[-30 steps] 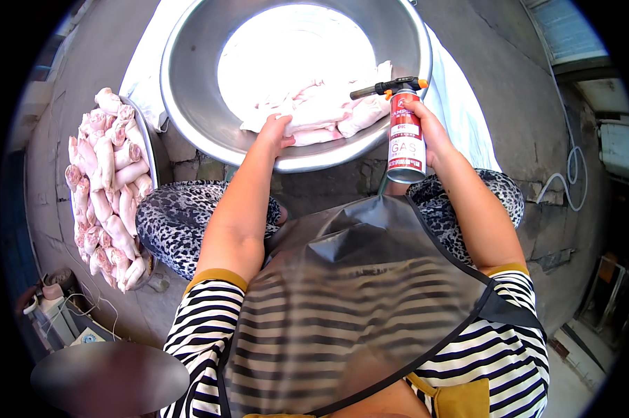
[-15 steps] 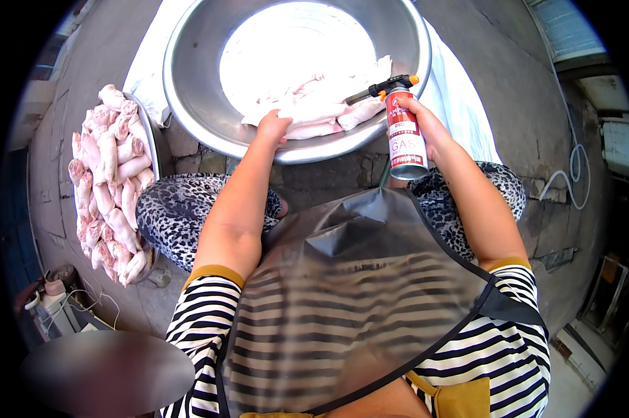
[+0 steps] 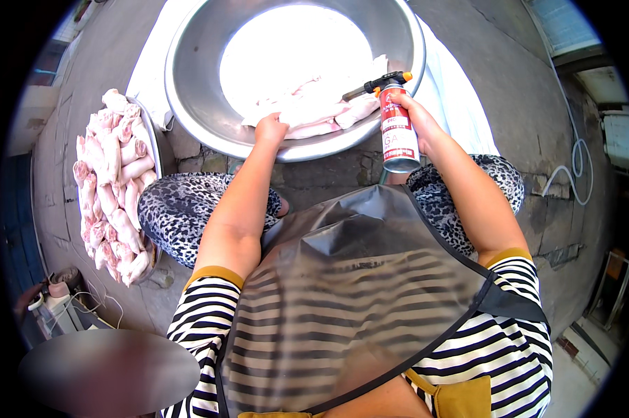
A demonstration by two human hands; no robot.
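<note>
A wide steel basin stands in front of me with several pale pig's trotters lying along its near side. My left hand is closed on the near end of one pig's trotter at the basin's near rim; its fingertips are partly hidden. In my right hand is a gas torch, a red and white can with a black and orange burner head. The torch's nozzle points left over the trotters. Glare hides whether a flame burns.
Left of my knee, a metal tray holds a heap of trotters. White cloth lies under the basin. A pale hose curls on the paved floor at right. Cables and a container lie at lower left.
The whole view has shifted slightly. The torch can has turned a little in my right hand. My left hand keeps its grip on the trotter.
</note>
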